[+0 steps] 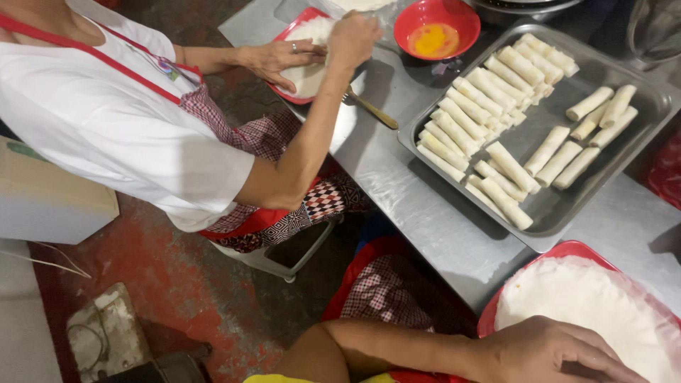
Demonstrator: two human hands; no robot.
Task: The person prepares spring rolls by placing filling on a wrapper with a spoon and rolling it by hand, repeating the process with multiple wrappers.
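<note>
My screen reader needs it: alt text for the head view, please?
The wearer's hand rests on a white wrapper on a red plate. Beside it, a metal tray holds rolled spring rolls; a co-worker's hands fold another wrapper.

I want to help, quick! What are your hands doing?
Left hand: open, resting on the white wrappers.
Right hand: not in view.

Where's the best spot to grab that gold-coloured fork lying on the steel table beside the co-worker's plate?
Probably by the free handle end of the fork, coming from above on the tray side. The handle lies flat and bare on the table, pointing toward the tray, while its head end sits tucked under the co-worker's forearm.
</note>
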